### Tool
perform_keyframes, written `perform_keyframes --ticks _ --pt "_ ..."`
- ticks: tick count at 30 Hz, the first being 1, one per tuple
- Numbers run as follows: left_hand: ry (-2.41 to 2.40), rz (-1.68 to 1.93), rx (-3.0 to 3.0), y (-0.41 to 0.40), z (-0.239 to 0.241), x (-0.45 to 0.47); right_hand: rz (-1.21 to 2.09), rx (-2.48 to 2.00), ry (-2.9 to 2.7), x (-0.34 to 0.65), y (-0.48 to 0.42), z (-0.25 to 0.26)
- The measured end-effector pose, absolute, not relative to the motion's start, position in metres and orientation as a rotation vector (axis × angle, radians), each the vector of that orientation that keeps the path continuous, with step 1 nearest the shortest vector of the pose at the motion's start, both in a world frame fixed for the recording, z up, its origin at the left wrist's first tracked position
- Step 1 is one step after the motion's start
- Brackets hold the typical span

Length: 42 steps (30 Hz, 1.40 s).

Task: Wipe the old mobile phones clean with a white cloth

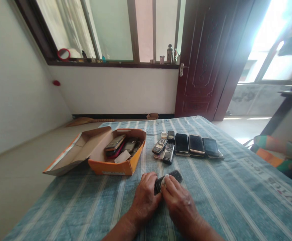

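Note:
My left hand (146, 194) is closed around the near end of a dark keypad phone (174, 175), holding it just above the striped cloth. My right hand (177, 197) pinches a small white wad (164, 181) and presses it against the phone's face. Beyond the hands, a row of phones lies on the cloth: several small keypad phones (164, 149) and three flat smartphones (196, 145). An open orange cardboard box (118, 165) at the left holds several more phones.
The blue-green striped cloth (236, 201) covers the table or bed I work on. The box's lid (78, 150) hangs open toward the left edge. A dark wooden door (206, 57) and a window sill with bottles stand beyond. Colourful fabric (278, 150) lies at the right.

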<state>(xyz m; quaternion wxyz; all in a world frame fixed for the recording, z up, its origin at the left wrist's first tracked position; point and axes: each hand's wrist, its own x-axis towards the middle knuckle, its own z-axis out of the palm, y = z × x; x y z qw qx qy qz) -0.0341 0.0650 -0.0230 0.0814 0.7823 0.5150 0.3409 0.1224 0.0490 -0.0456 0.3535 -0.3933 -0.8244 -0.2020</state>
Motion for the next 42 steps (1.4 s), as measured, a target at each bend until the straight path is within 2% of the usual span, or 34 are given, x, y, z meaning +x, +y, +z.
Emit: perform_keyframes --ticks 12,21,30,37,42 --pt "1.601 0.9 2.256 0.063 -0.012 -0.03 -0.476 -1.257 -2.086 0.151 0.067 -0.048" --pt "1.57 1.003 2.198 0.064 -0.019 -0.033 -0.603 -1.039 -2.12 0.128 0.047 -0.052" --pt "1.587 0.941 2.173 0.063 -0.011 -0.032 -0.548 -1.224 -2.076 0.144 0.061 -0.048" --pt "1.588 1.029 2.174 0.065 -0.019 -0.034 -0.597 -1.027 -2.117 0.129 0.05 -0.049" --pt "1.593 1.015 2.195 0.066 -0.018 -0.034 -0.546 -1.122 -2.092 0.14 0.057 -0.043"
